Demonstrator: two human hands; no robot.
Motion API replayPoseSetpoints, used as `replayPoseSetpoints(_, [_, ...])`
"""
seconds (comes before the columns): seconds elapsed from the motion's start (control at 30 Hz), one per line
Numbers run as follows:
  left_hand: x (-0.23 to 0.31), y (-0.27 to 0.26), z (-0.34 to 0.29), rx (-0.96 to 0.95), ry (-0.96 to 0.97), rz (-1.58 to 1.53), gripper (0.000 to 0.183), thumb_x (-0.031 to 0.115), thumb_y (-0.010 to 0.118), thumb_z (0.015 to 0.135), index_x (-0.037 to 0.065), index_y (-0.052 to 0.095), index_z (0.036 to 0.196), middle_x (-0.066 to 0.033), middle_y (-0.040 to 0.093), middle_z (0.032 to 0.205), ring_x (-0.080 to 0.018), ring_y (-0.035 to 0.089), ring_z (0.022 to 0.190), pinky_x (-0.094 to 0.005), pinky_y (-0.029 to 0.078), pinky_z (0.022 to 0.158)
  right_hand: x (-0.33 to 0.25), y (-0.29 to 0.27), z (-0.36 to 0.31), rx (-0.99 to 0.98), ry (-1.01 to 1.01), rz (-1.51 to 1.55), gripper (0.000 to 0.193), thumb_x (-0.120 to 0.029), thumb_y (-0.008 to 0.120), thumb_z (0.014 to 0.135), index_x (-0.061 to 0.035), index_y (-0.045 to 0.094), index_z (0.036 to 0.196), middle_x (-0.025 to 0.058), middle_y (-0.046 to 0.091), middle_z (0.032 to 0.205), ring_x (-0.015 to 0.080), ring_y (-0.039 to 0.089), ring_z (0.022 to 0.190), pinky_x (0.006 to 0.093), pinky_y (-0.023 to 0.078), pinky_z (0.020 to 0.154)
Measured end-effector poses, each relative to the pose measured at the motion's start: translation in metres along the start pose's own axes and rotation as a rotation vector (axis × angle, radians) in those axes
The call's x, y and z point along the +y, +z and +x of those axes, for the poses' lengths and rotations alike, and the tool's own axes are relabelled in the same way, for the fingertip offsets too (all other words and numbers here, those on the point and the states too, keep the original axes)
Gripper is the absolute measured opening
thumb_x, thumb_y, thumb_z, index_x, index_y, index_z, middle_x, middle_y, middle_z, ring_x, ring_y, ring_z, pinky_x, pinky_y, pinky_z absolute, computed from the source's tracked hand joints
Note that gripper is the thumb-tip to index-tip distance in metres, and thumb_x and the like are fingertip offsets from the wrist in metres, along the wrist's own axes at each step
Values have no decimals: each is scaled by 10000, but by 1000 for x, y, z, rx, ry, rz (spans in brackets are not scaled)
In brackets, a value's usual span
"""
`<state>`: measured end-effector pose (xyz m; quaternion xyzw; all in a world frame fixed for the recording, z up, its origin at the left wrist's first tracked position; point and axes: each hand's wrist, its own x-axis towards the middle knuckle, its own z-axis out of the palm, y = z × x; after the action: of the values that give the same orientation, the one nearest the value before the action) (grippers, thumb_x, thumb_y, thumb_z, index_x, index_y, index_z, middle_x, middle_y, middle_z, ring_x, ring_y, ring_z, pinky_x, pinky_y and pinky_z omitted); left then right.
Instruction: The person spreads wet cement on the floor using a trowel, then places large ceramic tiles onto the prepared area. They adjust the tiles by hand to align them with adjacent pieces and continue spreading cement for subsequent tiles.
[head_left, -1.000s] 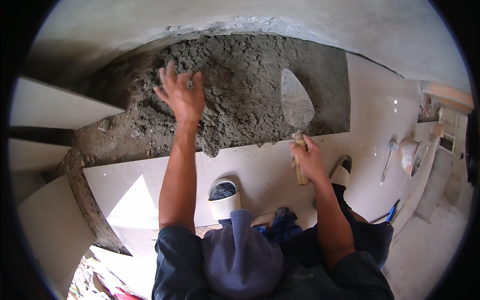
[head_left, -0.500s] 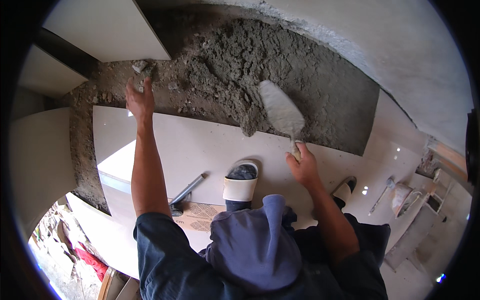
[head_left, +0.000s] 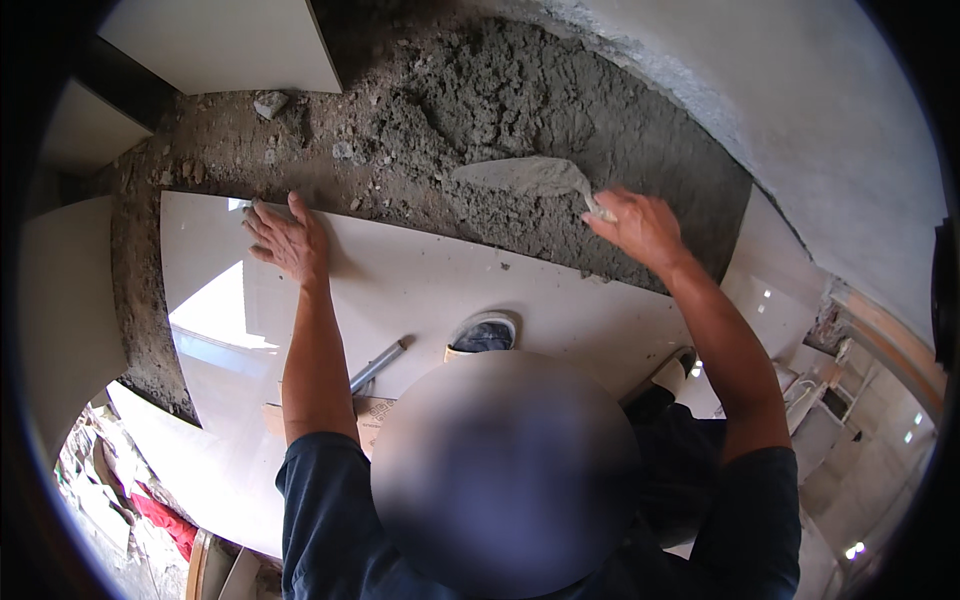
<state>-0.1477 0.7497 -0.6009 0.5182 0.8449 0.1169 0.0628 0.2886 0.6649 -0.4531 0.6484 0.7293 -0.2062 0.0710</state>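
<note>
Grey, lumpy mortar (head_left: 520,110) covers the bare floor from about 11 o'clock round to 2 o'clock, rough and crumbled along its near edge where it meets a large glossy white tile (head_left: 420,290) lying flat across the middle of the view. More pale tiles (head_left: 225,40) sit at 11 o'clock beyond the mortar bed, and a white wall (head_left: 820,110) curves away at 1 to 2 o'clock.

At 10 o'clock of the big tile, the left hand (head_left: 288,238) lies palm down with its fingers spread, pressed flat on the tile's far corner, right at the border with the mortar. It grips nothing. At 1 o'clock, the right hand (head_left: 640,225) is closed around the handle of a pointed trowel (head_left: 525,175), whose blade (coated in grey mortar) lies nearly flat over the mortar bed, tip pointing toward 9 o'clock. The two hands are well apart.

On the tile near the centre rests a white sandal (head_left: 483,333), and just to its 9 o'clock side a grey metal tube (head_left: 377,366) lies slanted. A small loose stone (head_left: 270,103) sits on the rough ground at 11 o'clock. Clutter shows at 7 o'clock, too blurred to tell apart.
</note>
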Motion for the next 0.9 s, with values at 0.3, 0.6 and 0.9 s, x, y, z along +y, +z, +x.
replayPoseSetpoints(0.3, [6,-5,1,-37,-16,28,778,603,285,943,24,232,1461,-163,197,1534,-301,99,1442,-546,64,1133,19,-13,54,16,117,-55,379,-431,580,886,-53,584,894,125,645,826,337,652,754,449,529,679])
replayPoseSetpoints(0.6, [2,1,0,31,33,89,714,553,338,959,20,290,1431,-167,256,1509,-329,163,1424,-572,119,1113,-58,23,-5,3,870,1164,407,-435,530,932,-47,570,1049,47,570,702,123,565,560,307,495,520])
replayPoseSetpoints(0.9, [1,3,1,7,38,100,756,602,279,950,35,257,1450,-170,230,1520,-305,139,1432,-537,75,1128,-133,18,114,-55,669,1411,472,-455,456,962,2,513,1063,83,545,715,161,566,530,287,519,459])
